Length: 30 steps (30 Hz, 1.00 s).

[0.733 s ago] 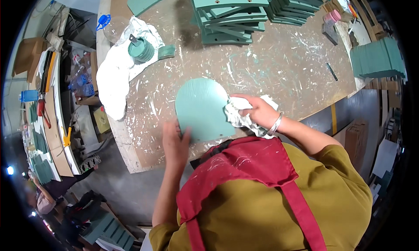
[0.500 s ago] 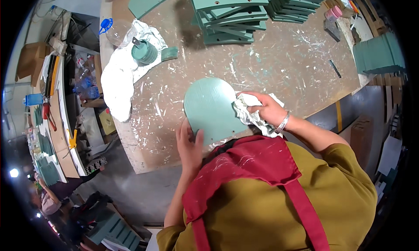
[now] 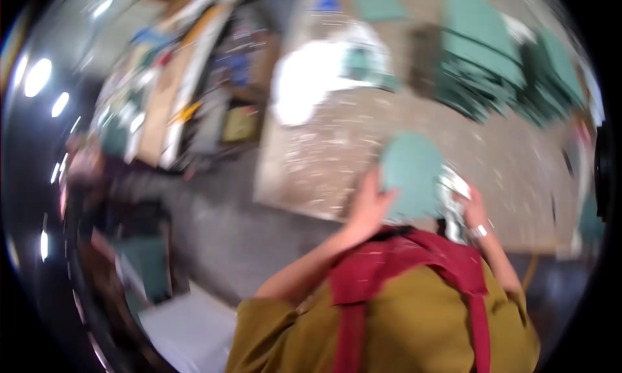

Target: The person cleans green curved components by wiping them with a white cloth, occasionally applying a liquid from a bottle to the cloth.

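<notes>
The whole view is smeared by motion. A green panel (image 3: 411, 175) with a rounded far end stands or lies close to my body at the table's near edge. My left hand (image 3: 368, 208) grips its left edge, with the thumb over the face. At the right edge my right hand (image 3: 476, 209) is closed on a crumpled white cloth (image 3: 452, 198), which lies against the panel's side. Whether the panel touches the tabletop is too blurred to tell.
Stacked green panels (image 3: 479, 55) stand at the table's far right. A white cloth (image 3: 304, 81) with a green jar (image 3: 357, 63) lies far left, near a blue-capped bottle (image 3: 329, 7). One more green piece (image 3: 379, 5) lies behind. Another person (image 3: 87, 165) is at the left.
My view has swung left, so the table and my hands appear farther right. Both hands stay at the panel's edges, and the cloth remains in my right hand.
</notes>
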### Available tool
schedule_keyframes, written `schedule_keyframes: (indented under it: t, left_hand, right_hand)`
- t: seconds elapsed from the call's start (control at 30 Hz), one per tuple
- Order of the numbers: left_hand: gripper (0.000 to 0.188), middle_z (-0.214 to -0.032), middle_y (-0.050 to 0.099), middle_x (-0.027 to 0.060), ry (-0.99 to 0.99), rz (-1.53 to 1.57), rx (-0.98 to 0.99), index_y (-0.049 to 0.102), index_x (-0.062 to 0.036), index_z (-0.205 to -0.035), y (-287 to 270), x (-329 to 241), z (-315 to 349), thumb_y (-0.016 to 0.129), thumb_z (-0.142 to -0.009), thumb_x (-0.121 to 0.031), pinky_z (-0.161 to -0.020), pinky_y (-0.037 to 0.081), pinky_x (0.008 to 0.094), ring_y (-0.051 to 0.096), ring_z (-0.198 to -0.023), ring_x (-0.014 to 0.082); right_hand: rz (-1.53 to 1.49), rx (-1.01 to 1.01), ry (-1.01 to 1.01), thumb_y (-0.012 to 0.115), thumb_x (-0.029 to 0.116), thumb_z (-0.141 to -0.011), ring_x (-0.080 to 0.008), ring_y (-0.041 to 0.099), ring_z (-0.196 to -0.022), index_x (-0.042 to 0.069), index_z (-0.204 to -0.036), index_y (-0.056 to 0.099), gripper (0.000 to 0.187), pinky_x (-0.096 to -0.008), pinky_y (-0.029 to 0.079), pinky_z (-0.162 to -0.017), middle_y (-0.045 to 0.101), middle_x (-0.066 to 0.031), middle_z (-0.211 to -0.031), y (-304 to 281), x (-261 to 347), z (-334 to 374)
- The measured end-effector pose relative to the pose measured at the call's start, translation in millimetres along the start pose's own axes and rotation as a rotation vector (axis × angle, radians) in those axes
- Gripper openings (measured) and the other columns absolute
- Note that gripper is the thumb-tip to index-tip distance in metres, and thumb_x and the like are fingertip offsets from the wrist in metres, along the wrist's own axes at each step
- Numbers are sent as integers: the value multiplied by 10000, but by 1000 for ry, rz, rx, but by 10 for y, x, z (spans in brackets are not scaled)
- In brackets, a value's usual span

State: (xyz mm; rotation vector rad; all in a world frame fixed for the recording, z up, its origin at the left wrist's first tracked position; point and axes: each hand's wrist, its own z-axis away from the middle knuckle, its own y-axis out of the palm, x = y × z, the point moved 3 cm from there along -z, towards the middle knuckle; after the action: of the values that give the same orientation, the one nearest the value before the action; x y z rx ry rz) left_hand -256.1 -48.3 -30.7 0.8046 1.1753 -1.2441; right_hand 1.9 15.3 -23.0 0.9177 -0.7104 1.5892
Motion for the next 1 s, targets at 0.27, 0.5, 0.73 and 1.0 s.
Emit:
schedule_keyframes:
  t: [0.27,0.5,0.73,1.0]
  left_hand:
    - [690,-1346,440,189,199,71,-138,282,-30,-1447,195,-494,74,633,-854,-71,-1000,403,355,472,-1215,251]
    - [442,-1162,570,91,-133,761,-69,403,-29,-1362,341,-93,97,518,-937,-72,-885,480,304,566,-1022,166]
    - [464,-1185,577,88,-143,768,-64,387,-21,-1378,356,30,127,523,-936,-49,-872,503,304,577,-1053,158]
    - [368,-992,624,119,-276,716,-149,456,16,-1227,328,-144,195,596,-924,-139,-715,564,338,648,-855,208]
  right_hand:
    - [-98,128,-13,584,54,-839,-140,606,-879,5,-1228,560,393,-267,480,-765,646,-52,-1058,-417,-376,-502]
    - [247,189,-588,487,-47,-822,-217,570,-1104,17,-1291,517,474,-330,449,-936,576,-110,-1252,-387,328,-502]
    - [1257,251,-1108,468,-126,-663,-371,463,-1156,95,-1254,563,638,-463,354,-1019,520,-118,-1317,748,310,-189]
    - [626,116,-672,454,-39,-809,-275,563,-1116,70,-1189,606,423,-339,421,-978,612,-142,-1182,-94,448,-1288]
